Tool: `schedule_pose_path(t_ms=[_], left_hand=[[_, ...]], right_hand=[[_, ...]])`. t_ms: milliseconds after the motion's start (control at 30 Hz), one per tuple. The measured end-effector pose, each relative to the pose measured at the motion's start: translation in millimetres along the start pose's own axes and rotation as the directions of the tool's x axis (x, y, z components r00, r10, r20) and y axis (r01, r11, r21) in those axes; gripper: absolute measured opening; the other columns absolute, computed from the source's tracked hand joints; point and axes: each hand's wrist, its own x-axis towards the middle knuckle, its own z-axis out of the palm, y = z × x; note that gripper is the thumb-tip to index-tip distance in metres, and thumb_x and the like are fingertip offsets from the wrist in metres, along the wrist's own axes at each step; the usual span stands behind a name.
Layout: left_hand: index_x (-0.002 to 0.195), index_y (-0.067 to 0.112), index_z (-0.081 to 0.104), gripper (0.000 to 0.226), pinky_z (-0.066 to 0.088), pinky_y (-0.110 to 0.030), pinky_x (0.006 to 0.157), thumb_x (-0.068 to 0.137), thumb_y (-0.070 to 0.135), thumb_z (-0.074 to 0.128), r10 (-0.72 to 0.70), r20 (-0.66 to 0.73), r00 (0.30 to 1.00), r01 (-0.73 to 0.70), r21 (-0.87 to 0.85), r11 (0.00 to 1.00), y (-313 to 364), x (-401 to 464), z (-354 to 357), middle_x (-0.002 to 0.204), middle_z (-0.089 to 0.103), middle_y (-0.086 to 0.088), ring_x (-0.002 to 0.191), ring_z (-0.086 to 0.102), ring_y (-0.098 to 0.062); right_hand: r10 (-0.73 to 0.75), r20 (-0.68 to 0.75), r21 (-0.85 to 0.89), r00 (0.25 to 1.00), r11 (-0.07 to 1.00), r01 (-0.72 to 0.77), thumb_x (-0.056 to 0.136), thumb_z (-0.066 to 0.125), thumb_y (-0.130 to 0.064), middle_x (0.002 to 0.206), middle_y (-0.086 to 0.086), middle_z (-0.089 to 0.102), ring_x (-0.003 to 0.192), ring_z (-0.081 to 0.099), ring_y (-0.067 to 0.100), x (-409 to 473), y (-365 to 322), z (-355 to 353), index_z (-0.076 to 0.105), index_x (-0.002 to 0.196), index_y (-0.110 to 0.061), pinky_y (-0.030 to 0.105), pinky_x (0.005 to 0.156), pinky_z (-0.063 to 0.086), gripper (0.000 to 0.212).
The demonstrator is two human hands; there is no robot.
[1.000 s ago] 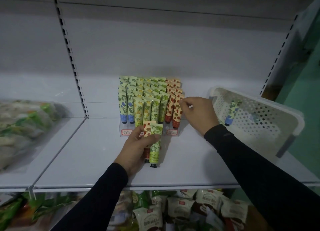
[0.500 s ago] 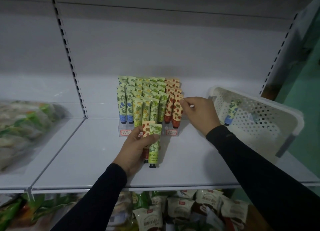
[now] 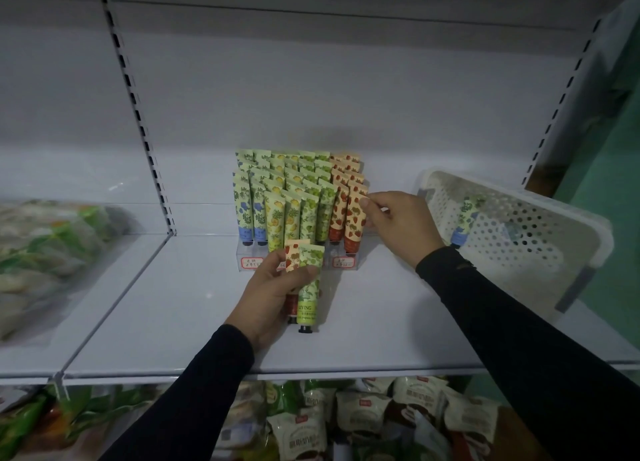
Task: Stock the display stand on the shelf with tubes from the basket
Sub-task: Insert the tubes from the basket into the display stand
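A clear display stand (image 3: pixel 248 255) sits at the shelf's middle, packed with rows of upright tubes: blue-flowered at left, yellow and green in the middle, strawberry-red at right. My left hand (image 3: pixel 273 291) holds two tubes in front of the stand, a green one (image 3: pixel 309 284) and a red strawberry one (image 3: pixel 295 253) behind it. My right hand (image 3: pixel 398 223) pinches the top of the front right strawberry tube (image 3: pixel 354 218) standing in the stand. A white perforated basket (image 3: pixel 540 232) lies tilted at the right with a blue-flowered tube (image 3: pixel 464 221) inside.
The white shelf (image 3: pixel 173 305) has a slotted upright (image 3: pixel 138 114) at the left. Bagged goods (image 3: pixel 45 253) lie on the neighbouring shelf at left. Snack packets (image 3: pixel 346 422) fill the shelf below. A green wall (image 3: pixel 616 218) stands at the far right.
My right hand has barely shifted at the top of the front right strawberry tube. My left hand holds its two tubes in the same place.
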Motion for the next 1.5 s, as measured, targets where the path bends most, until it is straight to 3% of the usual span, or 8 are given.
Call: schedule_pose_path(t_ms=[167,500,733,1167,1300,1500], left_hand=[[0.118,0.010,0.060,0.051,0.054,-0.035,0.069,0.068,0.007,0.071,0.003,-0.004,1.000,-0.003,0.002,1.000,0,1,0,0.089,0.073,-0.003,0.070,0.068,-0.015],[0.122,0.008,0.059,0.055,0.054,-0.033,0.062,0.068,0.007,0.071,-0.002,-0.004,1.000,0.002,0.002,1.000,0,1,-1,0.093,0.073,-0.005,0.071,0.067,-0.018],[0.122,0.008,0.059,0.055,0.055,-0.033,0.060,0.068,0.008,0.071,0.002,-0.001,1.000,-0.002,0.009,1.000,0,1,-1,0.090,0.073,-0.005,0.068,0.066,-0.017],[0.113,0.011,0.061,0.038,0.054,-0.032,0.058,0.077,0.002,0.068,-0.005,-0.006,1.000,0.005,0.010,1.000,-1,2,-1,0.088,0.072,-0.005,0.067,0.066,-0.019],[0.114,0.012,0.062,0.045,0.055,-0.033,0.058,0.070,0.006,0.070,-0.005,-0.005,1.000,0.005,0.006,1.000,0,2,-1,0.087,0.072,-0.004,0.067,0.066,-0.018],[0.118,0.010,0.060,0.051,0.056,-0.034,0.061,0.069,0.007,0.071,0.002,0.004,1.000,-0.002,0.012,1.000,-1,3,-3,0.092,0.072,-0.006,0.069,0.067,-0.018]], right_hand=[[0.052,0.026,0.071,0.998,0.996,-0.053,0.098,0.053,-0.029,0.083,0.004,0.073,0.077,0.068,0.018,1,0,-1,0.074,0.092,-0.010,0.040,0.078,0.054,0.029],[0.054,0.025,0.021,0.998,0.998,-0.054,0.098,0.051,-0.029,0.082,0.004,0.074,0.076,0.068,0.014,-1,-5,-1,0.074,0.092,-0.008,0.029,0.075,0.052,0.032],[0.031,0.017,-0.001,0.999,1.000,-0.031,0.099,0.050,-0.030,0.077,0.008,0.072,0.074,0.067,0.018,1,-1,2,0.072,0.085,-0.005,0.036,0.074,0.052,0.037],[0.060,-0.003,-0.002,0.998,0.998,-0.060,0.098,0.053,-0.031,0.076,0.008,0.072,0.077,0.064,0.021,1,-2,5,0.074,0.086,-0.007,0.031,0.075,0.047,0.034],[0.100,-0.023,0.008,0.995,0.995,-0.100,0.096,0.054,-0.035,0.085,0.005,0.073,0.083,0.065,0.017,1,-7,3,0.073,0.087,-0.007,0.032,0.078,0.050,0.035],[0.119,-0.053,0.000,0.992,0.993,-0.119,0.096,0.054,-0.041,0.082,0.004,0.074,0.081,0.065,0.016,-1,-11,2,0.074,0.083,-0.007,0.031,0.076,0.050,0.041]])
